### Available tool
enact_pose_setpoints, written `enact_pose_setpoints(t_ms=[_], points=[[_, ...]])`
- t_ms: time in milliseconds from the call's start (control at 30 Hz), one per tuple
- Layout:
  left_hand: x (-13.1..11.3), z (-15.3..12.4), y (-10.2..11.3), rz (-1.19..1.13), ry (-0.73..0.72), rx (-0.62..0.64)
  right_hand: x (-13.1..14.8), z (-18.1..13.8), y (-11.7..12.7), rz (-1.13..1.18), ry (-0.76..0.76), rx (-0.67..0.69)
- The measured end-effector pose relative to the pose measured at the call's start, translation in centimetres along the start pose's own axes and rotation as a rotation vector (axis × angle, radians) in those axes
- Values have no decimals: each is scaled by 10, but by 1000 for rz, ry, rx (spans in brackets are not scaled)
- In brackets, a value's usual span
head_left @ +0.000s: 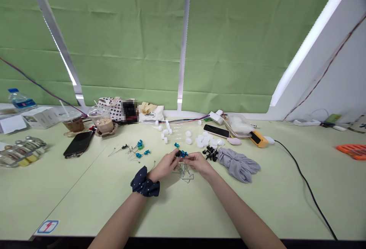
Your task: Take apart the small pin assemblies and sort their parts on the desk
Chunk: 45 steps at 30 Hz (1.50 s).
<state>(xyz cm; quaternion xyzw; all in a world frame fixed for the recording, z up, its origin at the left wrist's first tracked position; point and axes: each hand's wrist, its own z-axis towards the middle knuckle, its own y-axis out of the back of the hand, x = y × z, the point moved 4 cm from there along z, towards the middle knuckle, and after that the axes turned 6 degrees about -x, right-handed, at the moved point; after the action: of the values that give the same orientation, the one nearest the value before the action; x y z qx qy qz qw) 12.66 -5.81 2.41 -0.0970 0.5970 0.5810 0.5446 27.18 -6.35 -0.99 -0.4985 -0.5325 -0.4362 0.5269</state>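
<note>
My left hand (pixel 167 164), a dark dotted scrunchie (pixel 145 182) on its wrist, pinches a small round black part (pixel 178 153). Close against it, my right hand (pixel 199 162) has its fingertips closed at a small shiny blue part (pixel 184 154); the exact grip is too small to see. Below the fingers lies a bunch of thin bent metal wires (pixel 186 174). One loose blue piece (pixel 176 145) sits just beyond the hands. Several black plastic pieces (pixel 211 153) are heaped to the right of my right hand. Blue-tipped wire pieces (pixel 140 150) lie to the left.
White round caps (pixel 204 139) are scattered behind the hands. A phone (pixel 216 130), a yellow device (pixel 258 139) and a grey cloth (pixel 238 164) lie right. Leftward are a dark phone (pixel 79 144), iced drinks (pixel 103 122) and a bottle rack (pixel 23 151). A black cable (pixel 304 182) crosses the right side.
</note>
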Motion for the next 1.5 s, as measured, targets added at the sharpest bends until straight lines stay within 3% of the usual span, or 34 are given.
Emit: enact_pose_setpoints(t_ms=[167,333,633,733,833,1033,1200,1300,1500], points=[[-2,0,-3,-22,-8,27,-4,1,2,-16,-35,-120],[-2,0,-1,-30,-24,32,0,0,-4,-33,45,-27],[-2,0,5,-61,-10,18,5,-4,-8,89,23,102],[0,0,5,-33,-3,34,2,-3,-5,-40,-2,61],[8,1,5,44,16,39,1,-2,-3,-204,79,9],[30,5,9,279,130,-80,-2,-3,-5,-565,185,-22],[42,6,10,214,179,-128,2,-4,-5,-670,225,-16],[43,7,9,128,162,-110,3,-5,-5,-625,205,-36],[34,9,3,-7,91,-70,3,-3,-13,-308,132,-54]])
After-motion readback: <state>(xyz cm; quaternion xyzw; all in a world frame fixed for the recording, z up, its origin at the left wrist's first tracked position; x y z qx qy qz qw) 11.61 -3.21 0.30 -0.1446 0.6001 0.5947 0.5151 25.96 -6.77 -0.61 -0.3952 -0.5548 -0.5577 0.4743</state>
